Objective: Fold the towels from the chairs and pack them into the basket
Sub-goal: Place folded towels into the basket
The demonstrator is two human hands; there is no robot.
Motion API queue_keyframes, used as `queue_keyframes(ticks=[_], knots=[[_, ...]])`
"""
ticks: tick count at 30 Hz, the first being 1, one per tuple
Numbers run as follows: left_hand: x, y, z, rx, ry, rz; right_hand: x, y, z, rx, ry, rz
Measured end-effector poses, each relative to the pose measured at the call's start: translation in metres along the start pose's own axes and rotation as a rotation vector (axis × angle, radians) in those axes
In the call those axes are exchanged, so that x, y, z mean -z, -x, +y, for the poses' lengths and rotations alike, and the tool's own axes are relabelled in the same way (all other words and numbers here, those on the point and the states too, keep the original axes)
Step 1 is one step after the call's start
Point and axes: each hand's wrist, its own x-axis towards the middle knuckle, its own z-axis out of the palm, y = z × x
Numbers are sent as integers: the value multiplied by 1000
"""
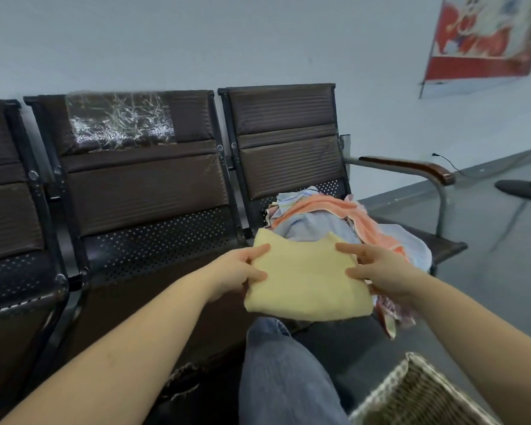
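Note:
A folded pale yellow towel hangs in the air in front of the right-hand chair. My left hand grips its left edge, thumb on top. My right hand grips its right edge the same way. Behind it, on the seat of the right-hand chair, lies a heap of unfolded towels: light blue, orange and striped ones. A patterned cloth hangs off the seat edge below my right hand. The corner of a woven basket shows on the floor at the bottom right.
A row of dark brown chairs stands against the grey wall; the middle chair has plastic wrap on its backrest. My knee in blue jeans is below the towel. An armrest ends the row. A stand base sits on the floor at the right.

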Motion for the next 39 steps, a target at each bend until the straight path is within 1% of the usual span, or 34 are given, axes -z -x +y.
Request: queue_keyframes(ticks=[3, 12, 20, 23, 27, 33, 36, 39], knots=[[-34, -6, 12, -31, -39, -97, 25, 27, 30, -9, 38, 94], [-133, -18, 44, -110, -132, -339, 82, 125, 81, -76, -138, 340], [-203, -24, 57, -149, -224, -515, 107, 187, 117, -142, -143, 471], [-223, -32, 56, -156, -208, -566, 110, 196, 131, -183, -125, 506], [-239, -49, 47, -147, -225, -600, 106, 193, 149, -223, -140, 536], [-258, -79, 9, -120, -264, -645, 74, 179, 194, -289, -176, 603], [-270, -86, -13, -108, -352, -686, 52, 174, 223, -332, -181, 635], [-283, -89, -30, -109, -498, -755, 27, 172, 255, -374, -162, 658]])
